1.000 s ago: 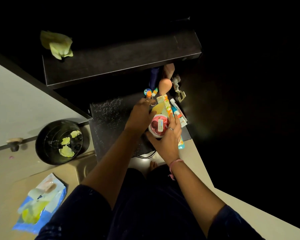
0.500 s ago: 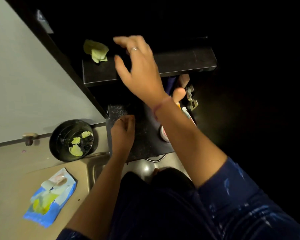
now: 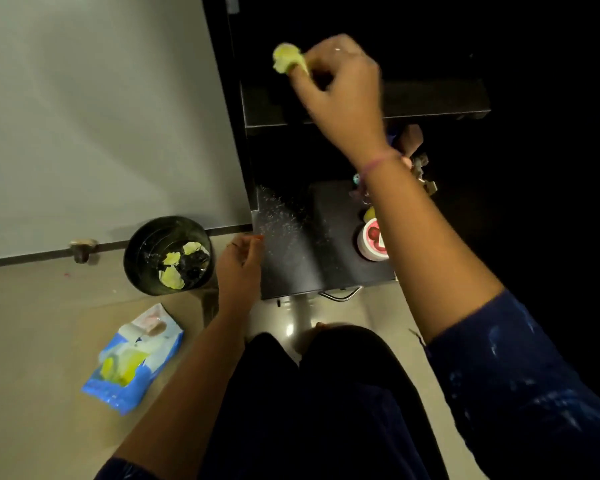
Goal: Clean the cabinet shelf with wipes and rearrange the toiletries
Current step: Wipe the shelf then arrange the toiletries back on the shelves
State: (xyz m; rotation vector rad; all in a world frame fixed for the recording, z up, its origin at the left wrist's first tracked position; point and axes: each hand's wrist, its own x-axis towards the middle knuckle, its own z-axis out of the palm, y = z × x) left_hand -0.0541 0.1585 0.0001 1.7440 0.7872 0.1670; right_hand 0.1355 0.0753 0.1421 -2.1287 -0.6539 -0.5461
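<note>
From the head camera, the right hand [image 3: 340, 95] reaches up over the dark upper shelf [image 3: 430, 98], its fingers curled together and pinching a crumpled yellow-green wipe [image 3: 288, 58], which sticks out to the left of the fingertips above the shelf's left end. The right forearm crosses in front of the toiletries at the right side of the lower shelf [image 3: 298, 251], hiding most of them; a round white-and-red jar [image 3: 371, 240] shows just beside the arm, with a yellow item partly visible behind it and small colourful caps further back. The left hand [image 3: 239, 268] hangs at the front left corner of the lower shelf with its fingers loosely bent and holding nothing; whether the fingertips touch the shelf edge cannot be told. The lower shelf's left part is speckled with pale flecks. On the floor to the left stands a black round bin [image 3: 142, 271] with used yellow wipes inside, and nearer the person lies an opened blue wipes pack [image 3: 132, 362]. A pale cabinet door [image 3: 101, 116] fills the upper left.
</note>
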